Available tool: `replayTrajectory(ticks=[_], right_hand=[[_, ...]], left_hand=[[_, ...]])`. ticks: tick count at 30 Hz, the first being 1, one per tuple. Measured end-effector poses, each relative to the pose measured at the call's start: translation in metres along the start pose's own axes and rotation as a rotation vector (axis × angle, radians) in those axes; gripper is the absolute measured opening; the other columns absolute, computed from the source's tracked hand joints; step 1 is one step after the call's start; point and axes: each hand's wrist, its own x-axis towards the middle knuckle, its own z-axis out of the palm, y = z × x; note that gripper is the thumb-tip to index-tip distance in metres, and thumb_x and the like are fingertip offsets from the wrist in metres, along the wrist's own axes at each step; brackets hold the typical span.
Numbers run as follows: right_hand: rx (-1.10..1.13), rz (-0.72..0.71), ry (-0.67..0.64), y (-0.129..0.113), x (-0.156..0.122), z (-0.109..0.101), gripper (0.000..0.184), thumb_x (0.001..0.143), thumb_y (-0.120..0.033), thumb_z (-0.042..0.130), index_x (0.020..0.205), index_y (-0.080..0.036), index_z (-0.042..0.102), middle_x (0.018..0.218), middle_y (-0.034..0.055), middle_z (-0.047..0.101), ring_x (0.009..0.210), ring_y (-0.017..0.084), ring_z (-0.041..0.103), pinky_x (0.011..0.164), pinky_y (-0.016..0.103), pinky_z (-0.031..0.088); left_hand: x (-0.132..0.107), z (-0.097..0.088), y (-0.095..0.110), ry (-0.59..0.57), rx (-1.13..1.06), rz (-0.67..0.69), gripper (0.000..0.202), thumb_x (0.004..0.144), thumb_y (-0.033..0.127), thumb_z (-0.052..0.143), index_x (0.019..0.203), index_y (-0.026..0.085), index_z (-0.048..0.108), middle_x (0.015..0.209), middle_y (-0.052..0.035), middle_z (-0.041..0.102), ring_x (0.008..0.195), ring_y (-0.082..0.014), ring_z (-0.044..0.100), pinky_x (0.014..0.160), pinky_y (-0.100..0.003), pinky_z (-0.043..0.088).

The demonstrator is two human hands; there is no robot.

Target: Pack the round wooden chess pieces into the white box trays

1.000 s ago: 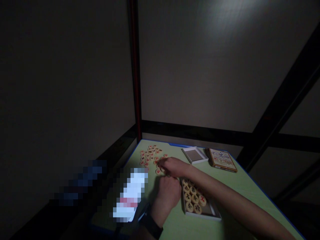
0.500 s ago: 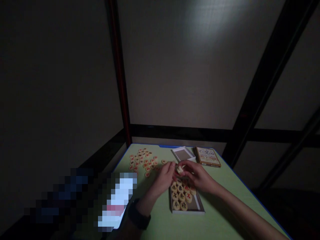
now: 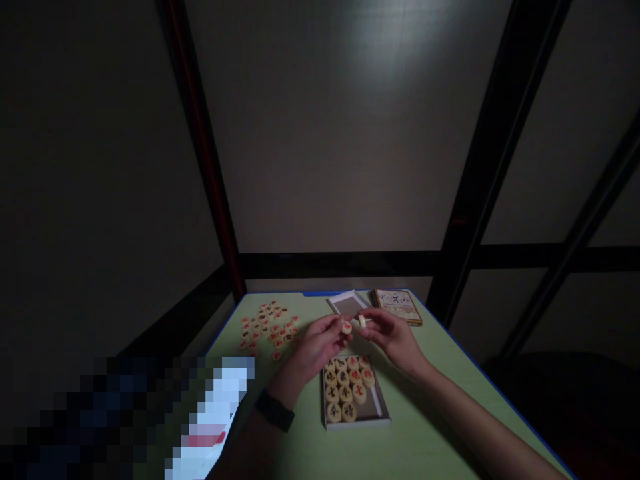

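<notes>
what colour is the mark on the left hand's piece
Red, on a pale piece; clearest in the head view.

A dim interior is seen, probably in a home, though this cannot be told with certainty. A green table with blue edging is placed close to plain wall panels, which are divided by dark beams. A home is suggested by scattered xiangqi pieces and a game box.
</notes>
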Motion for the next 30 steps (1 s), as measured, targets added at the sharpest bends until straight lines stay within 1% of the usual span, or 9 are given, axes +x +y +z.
replayTrajectory(ticks=[3,6,9,12,17,21,25,27,30], right_hand=[[0.023,-0.004,0.009,0.000,0.002,-0.003,0.041,0.065,-0.042,0.079,0.096,-0.019,0.065,0.080,0.0040,0.070,0.071,0.018,0.065,0.066,0.030,0.053],[-0.070,-0.097,0.053,-0.001,0.000,-0.003,0.031,0.070,-0.040,0.076,0.090,-0.019,0.068,0.085,0.0050,0.071,0.074,0.018,0.064,0.069,0.031,0.052],[-0.218,-0.189,0.067,-0.002,-0.003,-0.001,0.023,0.076,-0.032,0.070,0.095,-0.019,0.070,0.092,0.0059,0.072,0.076,0.018,0.062,0.072,0.032,0.051],[-0.312,-0.231,0.045,-0.002,-0.004,-0.001,0.020,0.077,-0.025,0.069,0.096,-0.019,0.069,0.091,0.0051,0.072,0.072,0.017,0.060,0.070,0.032,0.050],[-0.362,-0.310,0.015,0.000,-0.003,-0.002,0.014,0.077,-0.024,0.071,0.090,-0.019,0.069,0.088,0.0052,0.070,0.074,0.017,0.059,0.069,0.031,0.049],[-0.320,-0.305,-0.014,0.000,-0.003,-0.001,0.015,0.077,-0.027,0.072,0.089,-0.019,0.070,0.088,0.0059,0.067,0.080,0.019,0.060,0.069,0.030,0.049],[-0.269,-0.256,-0.033,-0.003,-0.005,0.002,0.017,0.081,-0.030,0.068,0.093,-0.020,0.071,0.096,0.0078,0.067,0.090,0.021,0.062,0.075,0.033,0.051],[-0.253,-0.221,-0.037,-0.004,-0.005,0.002,0.018,0.082,-0.029,0.066,0.096,-0.020,0.071,0.098,0.0078,0.068,0.091,0.021,0.063,0.078,0.034,0.051],[-0.211,-0.165,-0.045,-0.003,-0.005,0.002,0.019,0.081,-0.028,0.066,0.097,-0.019,0.069,0.098,0.0069,0.070,0.089,0.020,0.065,0.080,0.034,0.051]], left_hand=[[-0.003,-0.008,-0.002,-0.018,-0.151,0.031,0.027,0.073,0.024,0.077,0.094,0.012,0.064,0.096,-0.0076,0.066,0.088,-0.0133,0.063,0.084,-0.026,0.049],[-0.002,-0.013,-0.005,-0.002,-0.221,0.047,0.034,0.063,0.018,0.084,0.091,0.013,0.065,0.096,-0.0077,0.068,0.092,-0.0170,0.065,0.092,-0.031,0.049],[0.000,-0.016,-0.009,0.018,-0.239,0.061,0.035,0.061,0.015,0.085,0.089,0.013,0.065,0.094,-0.0078,0.070,0.092,-0.0191,0.067,0.097,-0.036,0.048],[0.002,-0.017,-0.011,0.031,-0.228,0.057,0.035,0.059,0.013,0.085,0.088,0.013,0.066,0.094,-0.0077,0.070,0.093,-0.0193,0.067,0.099,-0.037,0.048],[0.003,-0.018,-0.014,0.035,-0.182,0.033,0.040,0.057,0.014,0.087,0.092,0.012,0.068,0.097,-0.0082,0.070,0.093,-0.0192,0.067,0.098,-0.037,0.049],[0.001,-0.016,-0.014,0.013,-0.161,0.014,0.040,0.057,0.017,0.088,0.092,0.011,0.069,0.094,-0.0077,0.070,0.090,-0.0184,0.067,0.095,-0.036,0.050],[-0.001,-0.014,-0.012,-0.007,-0.129,0.015,0.038,0.058,0.022,0.088,0.089,0.012,0.070,0.095,-0.0083,0.070,0.091,-0.0193,0.067,0.093,-0.037,0.051],[0.000,-0.015,-0.012,-0.003,-0.066,0.028,0.037,0.060,0.024,0.087,0.092,0.013,0.071,0.097,-0.0093,0.070,0.091,-0.0196,0.066,0.087,-0.035,0.052],[0.002,-0.016,-0.014,0.004,0.022,0.065,0.037,0.061,0.025,0.086,0.093,0.013,0.073,0.094,-0.0093,0.072,0.087,-0.0177,0.065,0.078,-0.029,0.050]])
